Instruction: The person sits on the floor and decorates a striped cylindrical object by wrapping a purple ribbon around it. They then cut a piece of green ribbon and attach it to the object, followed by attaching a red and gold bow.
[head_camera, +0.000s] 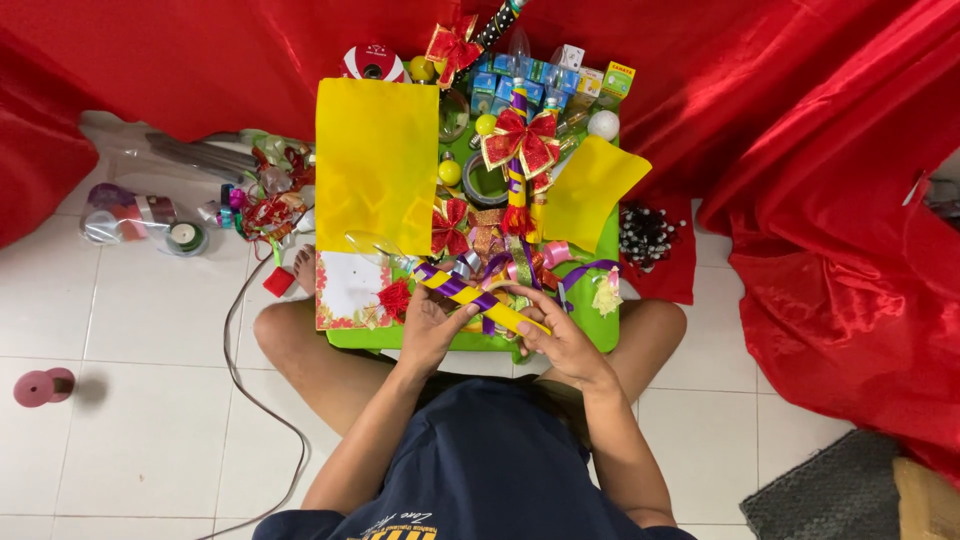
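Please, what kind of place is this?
Probably a home craft corner on a tiled floor. The person sits at a low green table crowded with red bows, and red cloth hangs around. Both hands hold a yellow-and-purple wrapped stick.

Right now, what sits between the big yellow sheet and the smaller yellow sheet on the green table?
In the head view, a red-and-gold bow on a yellow-purple wrapped stick lies between the big yellow sheet and smaller yellow sheet.
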